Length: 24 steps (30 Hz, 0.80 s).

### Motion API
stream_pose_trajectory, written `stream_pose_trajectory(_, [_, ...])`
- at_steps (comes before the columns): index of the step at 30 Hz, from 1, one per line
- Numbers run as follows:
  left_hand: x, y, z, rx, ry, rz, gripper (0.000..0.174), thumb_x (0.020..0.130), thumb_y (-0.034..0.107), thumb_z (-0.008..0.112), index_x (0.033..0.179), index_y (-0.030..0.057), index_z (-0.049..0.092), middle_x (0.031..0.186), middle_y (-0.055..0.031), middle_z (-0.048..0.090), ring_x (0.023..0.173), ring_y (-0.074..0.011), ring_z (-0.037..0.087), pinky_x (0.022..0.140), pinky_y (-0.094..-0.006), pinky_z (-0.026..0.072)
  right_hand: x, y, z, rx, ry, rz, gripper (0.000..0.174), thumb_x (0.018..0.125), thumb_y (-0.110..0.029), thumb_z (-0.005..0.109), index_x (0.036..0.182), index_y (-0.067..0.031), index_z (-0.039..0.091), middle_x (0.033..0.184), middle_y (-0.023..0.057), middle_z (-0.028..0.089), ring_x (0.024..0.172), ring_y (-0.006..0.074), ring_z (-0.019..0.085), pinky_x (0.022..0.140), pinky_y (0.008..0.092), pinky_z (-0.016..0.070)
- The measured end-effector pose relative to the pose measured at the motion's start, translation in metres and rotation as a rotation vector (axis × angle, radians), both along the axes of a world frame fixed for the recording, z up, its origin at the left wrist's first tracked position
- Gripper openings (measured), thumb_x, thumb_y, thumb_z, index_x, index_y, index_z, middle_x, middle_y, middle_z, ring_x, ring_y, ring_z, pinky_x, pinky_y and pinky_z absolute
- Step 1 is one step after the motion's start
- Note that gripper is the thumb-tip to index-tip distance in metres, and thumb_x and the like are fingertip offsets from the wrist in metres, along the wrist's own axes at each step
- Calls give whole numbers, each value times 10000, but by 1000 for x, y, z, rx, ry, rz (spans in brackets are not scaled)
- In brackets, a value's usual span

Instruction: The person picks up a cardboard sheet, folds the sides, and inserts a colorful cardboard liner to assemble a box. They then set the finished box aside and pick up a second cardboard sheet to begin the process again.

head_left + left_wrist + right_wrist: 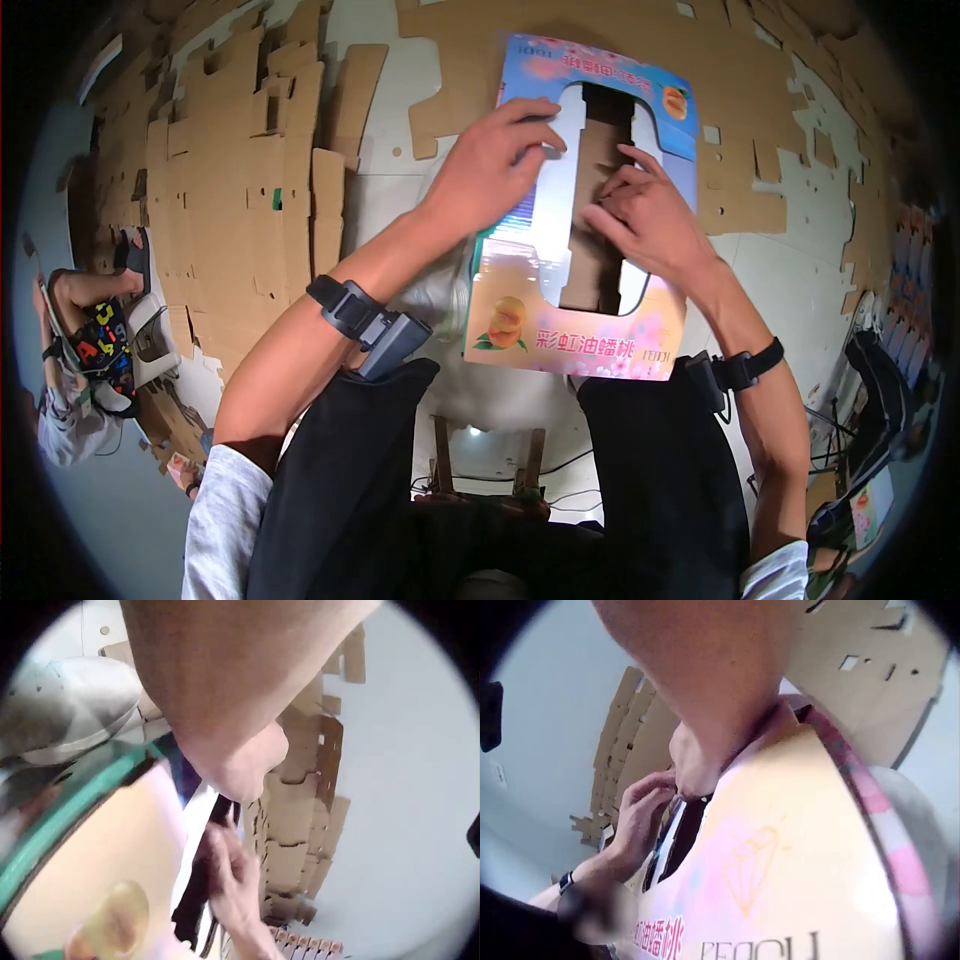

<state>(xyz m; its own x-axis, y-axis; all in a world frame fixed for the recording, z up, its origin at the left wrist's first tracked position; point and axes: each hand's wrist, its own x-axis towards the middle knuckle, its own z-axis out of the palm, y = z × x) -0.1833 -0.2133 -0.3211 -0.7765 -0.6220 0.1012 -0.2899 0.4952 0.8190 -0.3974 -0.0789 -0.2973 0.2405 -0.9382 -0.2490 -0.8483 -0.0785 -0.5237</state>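
A printed peach carton with a long cut-out window in its top face sits in front of my knees. White flaps line the window, and brown cardboard shows inside it. My left hand lies over the carton's left side, its loosely bent fingers at the left flap. Across the window, my right hand has its thumb and bent fingers over the opening, its palm side by the right edge. In the right wrist view, the right fingertips are hidden behind the hand.
Flattened brown cardboard sheets spread over the floor on the left and beyond the carton. Another person sits at far left. More printed cartons are stacked at far right. My knees flank the near side.
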Motion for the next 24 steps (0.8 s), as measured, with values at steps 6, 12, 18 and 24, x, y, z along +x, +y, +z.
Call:
stream_pose_trajectory(6, [42, -34, -13, 210, 136, 175, 244, 962, -8, 505, 1047, -4, 734, 1259, -131, 712, 1185, -258, 664, 984, -342, 516, -25, 0, 38, 62, 142, 64, 541, 1010, -457, 580, 779, 0, 755, 782, 218, 683, 974, 353, 659, 1232, 460, 342])
stream_pose_trajectory(12, [120, -58, -16, -119, -159, 419, 197, 964, 24, 561, 1094, 21, 709, 1204, -120, 664, 1051, -281, 663, 873, -373, 547, -23, 70, 43, -40, 129, 185, 463, 887, -416, 709, 708, 9, 734, 725, 173, 668, 904, 331, 644, 1163, 484, 420])
stream_pose_trajectory(18, [175, -65, -21, -319, -506, 593, 298, 1026, 179, 596, 1313, 122, 656, 1424, -184, 512, 1279, -364, 546, 1033, -439, 496, -105, 110, 48, -162, 309, -29, 343, 829, -241, 740, 658, 34, 624, 703, 203, 584, 857, 415, 592, 1023, 526, 475])
stream_pose_trajectory(24, [203, -56, -54, -265, -634, 558, 402, 1036, 176, 557, 1435, 200, 600, 1550, -255, 401, 1451, -456, 378, 1186, -497, 377, -263, 234, 20, -8, 805, -714, 360, 1052, -275, 510, 998, -16, 754, 1031, 194, 736, 1092, 449, 643, 1145, 526, 391])
